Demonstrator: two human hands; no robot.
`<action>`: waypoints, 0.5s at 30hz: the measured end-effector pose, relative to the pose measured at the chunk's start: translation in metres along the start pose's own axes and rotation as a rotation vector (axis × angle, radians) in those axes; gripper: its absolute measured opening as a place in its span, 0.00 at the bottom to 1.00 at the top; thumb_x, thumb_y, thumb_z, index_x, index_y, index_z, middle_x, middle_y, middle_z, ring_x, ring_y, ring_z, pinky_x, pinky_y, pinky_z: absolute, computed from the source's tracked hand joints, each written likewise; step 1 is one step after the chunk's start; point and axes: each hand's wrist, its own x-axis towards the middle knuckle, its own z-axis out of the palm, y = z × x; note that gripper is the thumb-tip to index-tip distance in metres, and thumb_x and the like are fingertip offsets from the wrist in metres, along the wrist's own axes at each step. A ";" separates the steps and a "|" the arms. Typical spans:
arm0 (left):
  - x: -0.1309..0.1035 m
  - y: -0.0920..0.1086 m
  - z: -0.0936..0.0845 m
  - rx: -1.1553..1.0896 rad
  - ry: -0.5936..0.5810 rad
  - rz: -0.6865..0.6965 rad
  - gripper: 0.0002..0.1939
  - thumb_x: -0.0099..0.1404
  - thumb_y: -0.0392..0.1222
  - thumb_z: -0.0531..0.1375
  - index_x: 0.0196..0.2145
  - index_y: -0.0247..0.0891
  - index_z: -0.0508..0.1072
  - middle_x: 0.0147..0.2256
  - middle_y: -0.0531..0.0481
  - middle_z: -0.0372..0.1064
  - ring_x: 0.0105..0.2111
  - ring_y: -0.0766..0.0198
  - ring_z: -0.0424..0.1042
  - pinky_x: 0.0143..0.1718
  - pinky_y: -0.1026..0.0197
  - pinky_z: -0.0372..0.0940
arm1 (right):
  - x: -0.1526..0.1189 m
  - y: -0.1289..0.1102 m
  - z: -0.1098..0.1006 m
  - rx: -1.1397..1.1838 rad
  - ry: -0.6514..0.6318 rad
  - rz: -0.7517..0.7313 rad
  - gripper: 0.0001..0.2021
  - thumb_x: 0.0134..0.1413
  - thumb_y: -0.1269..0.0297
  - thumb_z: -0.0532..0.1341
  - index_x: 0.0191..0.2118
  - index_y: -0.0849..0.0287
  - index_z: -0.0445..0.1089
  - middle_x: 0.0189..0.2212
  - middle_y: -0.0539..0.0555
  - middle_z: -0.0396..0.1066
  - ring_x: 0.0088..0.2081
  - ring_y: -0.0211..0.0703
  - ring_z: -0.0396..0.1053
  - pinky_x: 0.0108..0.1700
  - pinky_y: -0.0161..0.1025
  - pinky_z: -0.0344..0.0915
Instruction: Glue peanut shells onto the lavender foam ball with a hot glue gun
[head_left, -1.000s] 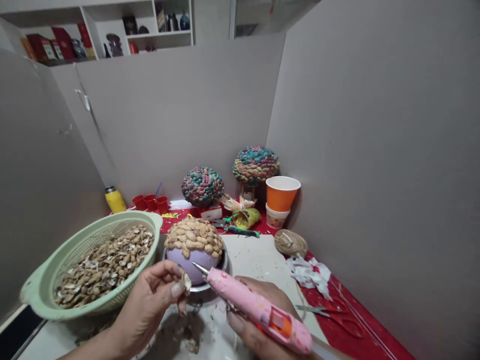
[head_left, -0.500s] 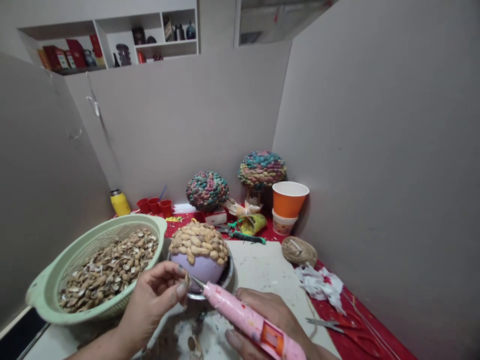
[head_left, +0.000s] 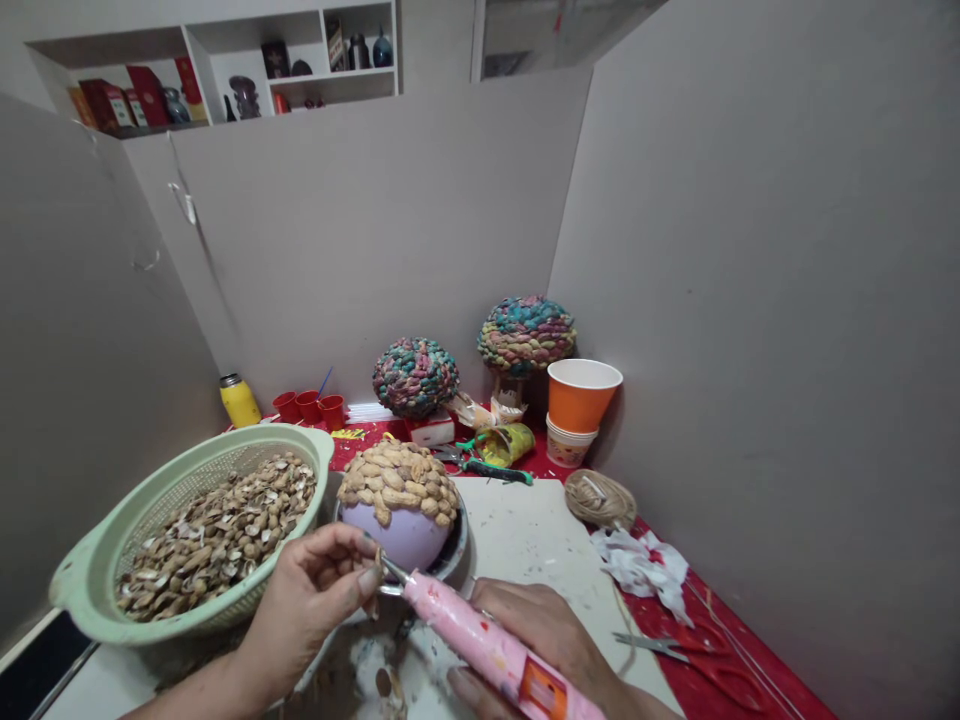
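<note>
Between thumb and fingers of my left hand point(head_left: 319, 595) is a peanut shell point(head_left: 377, 566), held on edge. My right hand point(head_left: 536, 635) is wrapped around a pink glue gun point(head_left: 469, 630), whose metal nozzle meets the shell. Just behind them a lilac ball point(head_left: 401, 535) sits in a metal bowl point(head_left: 459, 545); peanut shells point(head_left: 397, 480) cover its upper part, and the lower part is bare. To the left, a green colander point(head_left: 82, 570) holds a heap of loose peanut shells point(head_left: 225, 540).
Pliers point(head_left: 495, 470), a twine ball point(head_left: 598, 498), crumpled white plastic point(head_left: 641, 570) and red-handled scissors point(head_left: 690, 655) lie around the white board point(head_left: 517, 530). Farther back stand two coloured shell-covered balls point(head_left: 415, 377), an orange paper tub point(head_left: 581, 395), red cups point(head_left: 307, 405) and a yellow bottle point(head_left: 238, 402).
The glue gun has shifted slightly left and its nozzle now sits against the peanut shell. The left hand keeps its pinch; the whole view has tilted a little.
</note>
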 end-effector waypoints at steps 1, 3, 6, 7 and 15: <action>0.000 0.000 0.000 0.004 0.001 -0.005 0.12 0.53 0.44 0.71 0.31 0.35 0.76 0.23 0.53 0.71 0.22 0.69 0.68 0.26 0.68 0.64 | -0.002 0.002 0.002 -0.013 0.018 -0.001 0.12 0.55 0.59 0.57 0.26 0.53 0.53 0.17 0.44 0.55 0.16 0.33 0.53 0.19 0.33 0.48; 0.000 0.000 0.000 0.010 0.000 -0.010 0.12 0.53 0.44 0.71 0.31 0.35 0.76 0.23 0.53 0.71 0.22 0.69 0.68 0.26 0.68 0.64 | -0.006 0.006 0.006 -0.040 0.041 -0.011 0.12 0.55 0.58 0.56 0.26 0.53 0.53 0.16 0.44 0.55 0.16 0.33 0.52 0.19 0.34 0.47; 0.000 0.001 0.001 0.017 -0.004 -0.010 0.12 0.52 0.44 0.71 0.30 0.35 0.76 0.23 0.53 0.71 0.22 0.69 0.68 0.25 0.68 0.64 | -0.010 0.010 0.010 -0.067 0.055 -0.011 0.12 0.54 0.58 0.56 0.25 0.54 0.54 0.16 0.44 0.56 0.15 0.33 0.52 0.18 0.34 0.47; 0.000 0.002 0.002 0.019 -0.003 -0.012 0.12 0.52 0.44 0.71 0.30 0.35 0.76 0.22 0.53 0.71 0.22 0.69 0.68 0.25 0.68 0.64 | -0.010 0.010 0.011 -0.067 0.054 -0.008 0.12 0.55 0.58 0.55 0.25 0.54 0.54 0.16 0.44 0.56 0.15 0.32 0.52 0.18 0.34 0.47; 0.001 0.003 0.004 0.007 0.008 -0.016 0.12 0.51 0.44 0.71 0.29 0.34 0.76 0.21 0.53 0.71 0.21 0.69 0.68 0.24 0.69 0.64 | -0.005 0.005 0.013 -0.116 0.123 -0.069 0.12 0.58 0.60 0.52 0.24 0.55 0.53 0.15 0.44 0.54 0.15 0.32 0.51 0.18 0.34 0.45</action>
